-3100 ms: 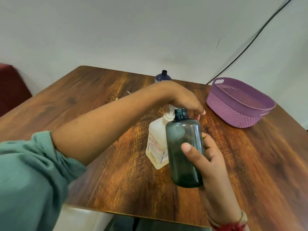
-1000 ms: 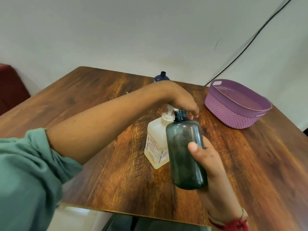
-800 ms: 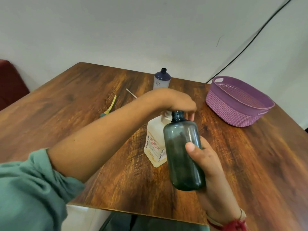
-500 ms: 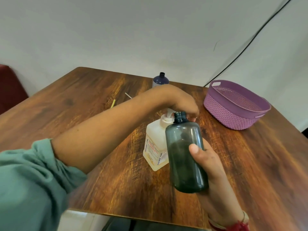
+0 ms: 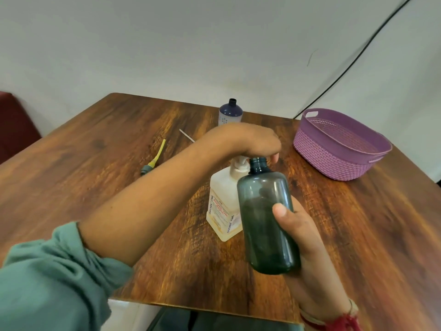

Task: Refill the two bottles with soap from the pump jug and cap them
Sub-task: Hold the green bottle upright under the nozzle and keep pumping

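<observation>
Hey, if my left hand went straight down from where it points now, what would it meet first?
The pump head, right beneath the left hand; contact looks likely, but the hand hides it.

My right hand (image 5: 303,235) grips the smoky dark bottle (image 5: 267,223) round its lower half and holds it nearly upright, its open neck just beside the white spout of the pump jug (image 5: 224,204), which stands on the desk (image 5: 95,163). My left hand (image 5: 250,142) reaches across, fingers curled down over the jug's pump top. At the desk's far edge stands an uncapped blue-and-white bottle (image 5: 230,113). A purple basket (image 5: 338,144) sits to the right, and a yellow tube (image 5: 157,154) lies to the left.
</observation>
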